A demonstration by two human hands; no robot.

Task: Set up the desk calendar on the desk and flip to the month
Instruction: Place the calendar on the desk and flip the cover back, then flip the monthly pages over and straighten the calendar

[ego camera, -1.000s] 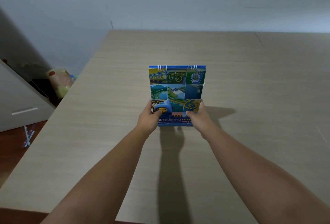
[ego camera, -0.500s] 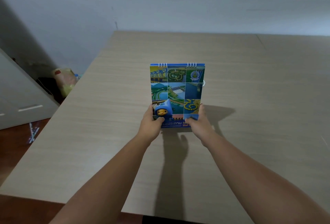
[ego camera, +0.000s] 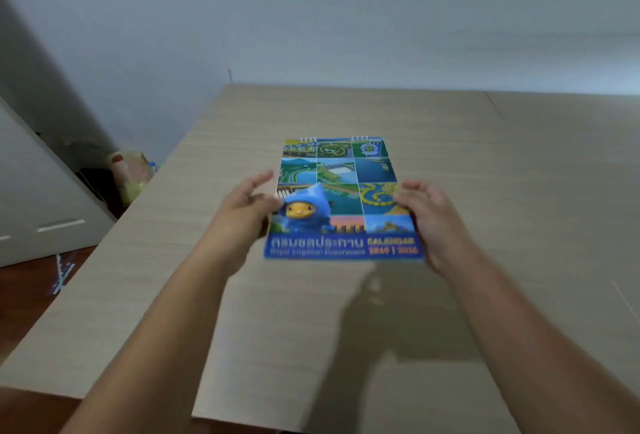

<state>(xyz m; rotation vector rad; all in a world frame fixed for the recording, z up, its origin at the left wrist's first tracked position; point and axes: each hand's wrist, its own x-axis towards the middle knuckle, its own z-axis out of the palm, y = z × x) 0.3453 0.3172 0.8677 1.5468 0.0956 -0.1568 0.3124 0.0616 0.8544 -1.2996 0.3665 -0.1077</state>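
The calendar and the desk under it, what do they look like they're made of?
The calendar looks like glossy printed card or paper: bright photo tiles, a flat stiff sheet, and thin wire loops along its far edge. The desk looks like pale wood-grain laminate with a matte finish: fine, even streaks and no glare. It could be real wood.

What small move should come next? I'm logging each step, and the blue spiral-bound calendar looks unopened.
Probably spread the stand at the lower edge of the blue spiral-bound desk calendar and set it upright on the beige wooden desk. Left hand and right hand flank it, cover still showing, no month visible.
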